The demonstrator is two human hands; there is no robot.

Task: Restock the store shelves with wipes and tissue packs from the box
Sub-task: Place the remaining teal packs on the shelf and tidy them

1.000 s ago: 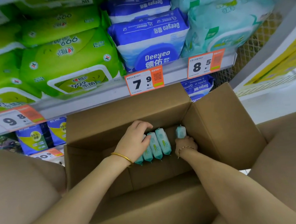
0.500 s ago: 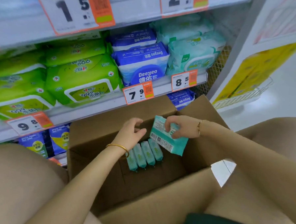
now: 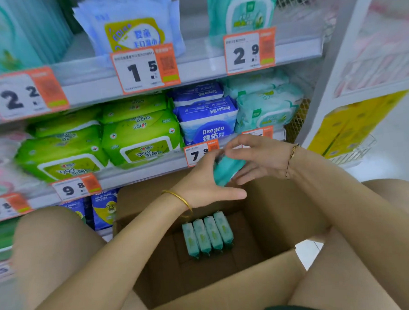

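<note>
A teal wipes pack (image 3: 226,170) is held between both hands above the open cardboard box (image 3: 229,292), just in front of the middle shelf's edge. My left hand (image 3: 206,179) grips its left side, fingers curled up behind it and thumb stretched out below. Over the pack's right side my right hand (image 3: 258,156) closes, thumb on top and fingers underneath. Most of the pack is hidden by the hands. Several more teal packs (image 3: 207,235) stand in a row on the box floor.
Green wipes packs (image 3: 139,144), blue Deeyeo packs (image 3: 206,121) and pale teal packs (image 3: 267,109) fill the middle shelf. On the upper shelf are a light blue pack (image 3: 133,33) and a teal pack (image 3: 241,10). My knees flank the box. A white rack (image 3: 350,71) stands right.
My right hand lifted one teal pack out of the box and raised it toward the shelf. My left hand left the packs in the box and took hold of it too. The view tilted up.
</note>
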